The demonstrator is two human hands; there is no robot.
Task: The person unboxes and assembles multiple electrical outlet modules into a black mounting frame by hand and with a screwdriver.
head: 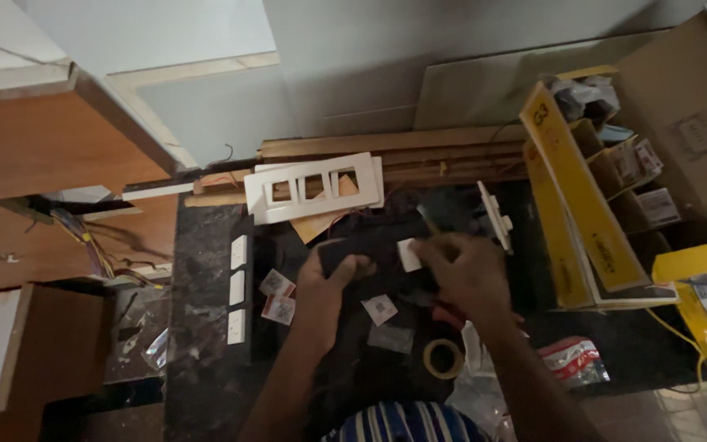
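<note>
1. My left hand grips a dark frame above the bench middle.
2. My right hand pinches a white switch against that frame, fingers narrow.
3. Tape roll lies near the front edge.

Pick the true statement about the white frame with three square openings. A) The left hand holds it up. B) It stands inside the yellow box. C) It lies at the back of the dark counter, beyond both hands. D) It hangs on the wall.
C: the white frame lies flat at the far side of the dark counter, beyond the left hand and right hand, touched by neither.
</note>
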